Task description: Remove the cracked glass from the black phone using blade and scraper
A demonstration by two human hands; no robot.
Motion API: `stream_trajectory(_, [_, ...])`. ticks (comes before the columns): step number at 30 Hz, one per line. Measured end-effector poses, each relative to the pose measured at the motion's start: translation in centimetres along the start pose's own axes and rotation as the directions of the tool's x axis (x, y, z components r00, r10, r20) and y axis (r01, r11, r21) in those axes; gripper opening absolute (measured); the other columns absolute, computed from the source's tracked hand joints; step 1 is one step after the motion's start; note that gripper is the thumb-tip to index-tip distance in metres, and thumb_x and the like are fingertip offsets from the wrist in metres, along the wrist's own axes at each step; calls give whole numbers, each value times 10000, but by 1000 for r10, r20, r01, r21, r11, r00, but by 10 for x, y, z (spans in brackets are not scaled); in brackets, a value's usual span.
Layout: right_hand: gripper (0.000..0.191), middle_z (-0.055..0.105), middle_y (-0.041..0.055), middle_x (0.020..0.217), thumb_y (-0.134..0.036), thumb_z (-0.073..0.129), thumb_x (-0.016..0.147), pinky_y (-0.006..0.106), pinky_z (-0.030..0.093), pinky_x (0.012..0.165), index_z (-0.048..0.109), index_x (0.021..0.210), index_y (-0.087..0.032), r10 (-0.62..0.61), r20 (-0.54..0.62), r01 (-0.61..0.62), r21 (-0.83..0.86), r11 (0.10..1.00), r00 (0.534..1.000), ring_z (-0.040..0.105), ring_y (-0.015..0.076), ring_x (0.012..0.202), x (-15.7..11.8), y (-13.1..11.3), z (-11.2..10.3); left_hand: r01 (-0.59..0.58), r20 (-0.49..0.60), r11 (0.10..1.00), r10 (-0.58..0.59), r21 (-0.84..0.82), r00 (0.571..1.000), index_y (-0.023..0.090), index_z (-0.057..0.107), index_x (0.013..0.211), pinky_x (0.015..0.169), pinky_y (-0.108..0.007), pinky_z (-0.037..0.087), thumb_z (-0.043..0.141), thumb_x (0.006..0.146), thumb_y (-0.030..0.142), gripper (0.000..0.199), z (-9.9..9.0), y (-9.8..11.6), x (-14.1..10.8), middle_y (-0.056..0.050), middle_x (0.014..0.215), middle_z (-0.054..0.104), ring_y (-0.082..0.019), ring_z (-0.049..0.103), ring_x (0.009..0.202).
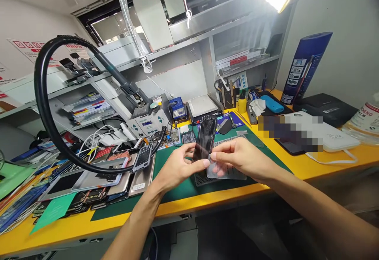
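Note:
A black smartphone [206,133] with a glossy face stands tilted above the workbench. My left hand [181,166] grips it by its lower left side, the thumb lying across the bottom. Between thumb and fingers, my right hand [239,152] pinches a thin clear plastic card [227,172] at the phone's lower right edge. Fingers show through the plastic. Whether the card's edge sits inside the phone's seam or only against it, I cannot tell. Beneath both hands lies a grey perforated plate [201,180] on the green mat [166,197].
Stacked phones and tablet parts crowd the left, beside a rework station [149,122] whose black hose [41,94] loops high. Behind the phone are a flat heating plate [203,106] and a tool holder [227,96]. A white device [328,133] and a plastic jar [365,120] stand right.

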State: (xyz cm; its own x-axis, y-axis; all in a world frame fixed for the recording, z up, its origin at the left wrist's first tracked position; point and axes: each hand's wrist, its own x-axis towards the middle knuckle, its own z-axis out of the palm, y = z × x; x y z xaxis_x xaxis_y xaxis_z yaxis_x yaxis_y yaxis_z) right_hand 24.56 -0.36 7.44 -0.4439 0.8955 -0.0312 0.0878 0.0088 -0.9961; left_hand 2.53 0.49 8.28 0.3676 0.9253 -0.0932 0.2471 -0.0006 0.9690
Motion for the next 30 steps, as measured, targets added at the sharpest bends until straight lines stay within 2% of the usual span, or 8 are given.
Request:
stream_trajectory(5, [298,652,26,663,-364,621,887,276,428,609,712,716,-137,-55,10,56,-184,981,998,595,170,648,0,-4,-1,-8,45,995,3,104,999,172,661,1232,966,-340,528,846,745,340,548,0,10,6,-93,1220,716,-224,672,1101])
stream_trajectory(11, [311,452,-31,629,-367,573,894,266,267,527,671,689,-154,-142,52,151,-279,948,988,365,111,590,1,-8,0,5,2,990,-5,141,1000,162,588,1295,862,-314,586,800,757,263,587,3,10,8,-119,1274,684,-238,662,1142])
stream_trajectory(18, [316,575,2,659,-406,583,866,260,351,540,729,737,-157,-107,66,123,-319,940,992,497,154,613,-1,-9,2,9,-29,981,-3,196,1000,135,601,1258,834,-289,591,733,715,160,559,11,15,2,-93,1130,744,-229,697,1079])
stream_trajectory(23, [286,612,14,661,-357,554,870,261,369,526,722,736,-168,-79,71,97,-304,948,994,549,174,622,-3,-10,7,6,-64,976,9,217,998,153,600,1241,840,-289,595,694,702,156,547,17,13,0,-66,1094,758,-209,722,1014])
stream_trajectory(27, [274,583,-1,659,-274,496,881,256,342,529,713,755,-165,-59,63,75,-301,951,996,556,159,634,-4,-10,11,1,-90,967,22,256,996,182,616,1228,810,-295,598,682,700,184,532,20,11,0,-47,1065,762,-208,727,975])
stream_trajectory(30, [256,490,-31,612,-223,468,866,249,286,513,643,688,-165,-59,55,73,-324,943,997,461,117,587,-3,-9,13,4,-94,956,25,294,995,176,629,1218,801,-302,586,688,696,210,527,20,11,1,-47,1020,765,-218,723,960])
